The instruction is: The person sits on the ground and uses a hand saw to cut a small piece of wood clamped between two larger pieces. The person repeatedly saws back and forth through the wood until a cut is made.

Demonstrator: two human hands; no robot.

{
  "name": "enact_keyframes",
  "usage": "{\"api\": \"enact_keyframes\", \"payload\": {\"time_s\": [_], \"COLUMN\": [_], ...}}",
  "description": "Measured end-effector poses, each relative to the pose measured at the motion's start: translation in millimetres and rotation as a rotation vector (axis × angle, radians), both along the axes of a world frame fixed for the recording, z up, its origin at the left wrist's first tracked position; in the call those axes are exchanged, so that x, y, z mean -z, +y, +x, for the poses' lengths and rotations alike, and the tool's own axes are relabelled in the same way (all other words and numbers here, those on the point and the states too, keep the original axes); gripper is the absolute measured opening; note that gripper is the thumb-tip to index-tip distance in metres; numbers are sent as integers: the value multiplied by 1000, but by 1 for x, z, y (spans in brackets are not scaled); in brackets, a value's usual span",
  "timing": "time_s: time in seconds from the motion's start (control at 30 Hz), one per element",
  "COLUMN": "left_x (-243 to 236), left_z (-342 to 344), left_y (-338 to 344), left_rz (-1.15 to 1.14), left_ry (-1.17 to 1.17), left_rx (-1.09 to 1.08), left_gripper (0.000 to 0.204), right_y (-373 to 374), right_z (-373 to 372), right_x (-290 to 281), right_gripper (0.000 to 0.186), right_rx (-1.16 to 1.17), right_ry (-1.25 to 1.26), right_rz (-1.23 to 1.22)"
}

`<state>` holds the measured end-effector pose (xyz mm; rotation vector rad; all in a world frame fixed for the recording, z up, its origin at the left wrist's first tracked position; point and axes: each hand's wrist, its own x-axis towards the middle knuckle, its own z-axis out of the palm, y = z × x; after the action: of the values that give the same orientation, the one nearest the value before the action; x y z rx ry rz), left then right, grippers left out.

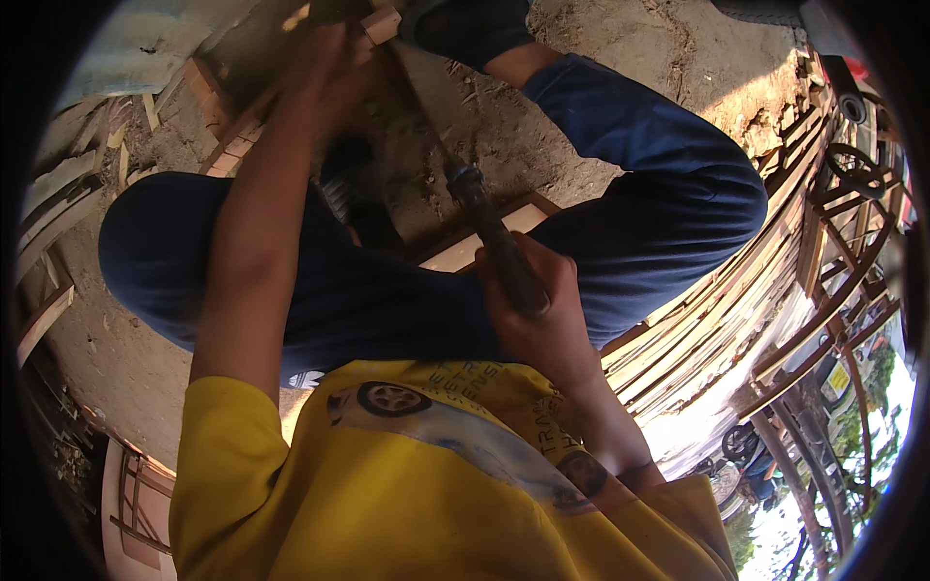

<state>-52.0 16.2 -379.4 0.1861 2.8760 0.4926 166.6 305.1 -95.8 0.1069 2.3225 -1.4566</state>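
My right hand point(533, 305) grips the thick dark handle point(489, 223) of a long tool near my lap, with a thin rusty-brown shaft or blade point(421, 111) running away from me toward the top of the view. My left hand point(334, 68) reaches to the far end of the tool, beside small wooden pieces point(381, 24); it is blurred, and I cannot make out what its fingers hold. My legs in dark trousers are bent on either side of the tool.
Wooden blocks point(218, 116) lie left of my left arm on the dirt ground point(659, 58). A board point(475, 247) is beneath the tool. Stacked planks point(697, 339) run along the right, with metal frames and wheels point(852, 169) beyond. More scrap wood point(48, 310) lies at left.
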Motion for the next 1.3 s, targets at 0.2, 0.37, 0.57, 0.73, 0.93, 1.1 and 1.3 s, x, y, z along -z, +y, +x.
{"api": "enact_keyframes", "payload": {"time_s": [0.2,0.37,0.57,0.73,0.93,1.1,1.3], "left_x": [-13,-21,-14,-26,-34,-3,-49], "left_z": [15,8,6,-2,-13,-15,-1], "left_y": [9,15,15,16,2,-20,0], "left_rz": [-53,-17,-73,37,153,295,209], "left_ry": [36,8,136,-76,-267,-271,-111], "left_rx": [-51,40,-23,17,-7,-35,-99], "left_gripper": [44,46,39,42,47,59,61], "right_y": [2,-9,-3,2,-11,20,19], "right_z": [26,-11,7,-1,-1,3,1], "right_x": [-16,17,-12,-14,1,36,68], "right_gripper": [12,11,14,13,16,19,20], "right_rx": [1,-42,47,24,87,-12,31], "right_ry": [22,-110,-86,-125,-23,35,49], "right_rz": [17,31,0,-12,-88,30,5]}}
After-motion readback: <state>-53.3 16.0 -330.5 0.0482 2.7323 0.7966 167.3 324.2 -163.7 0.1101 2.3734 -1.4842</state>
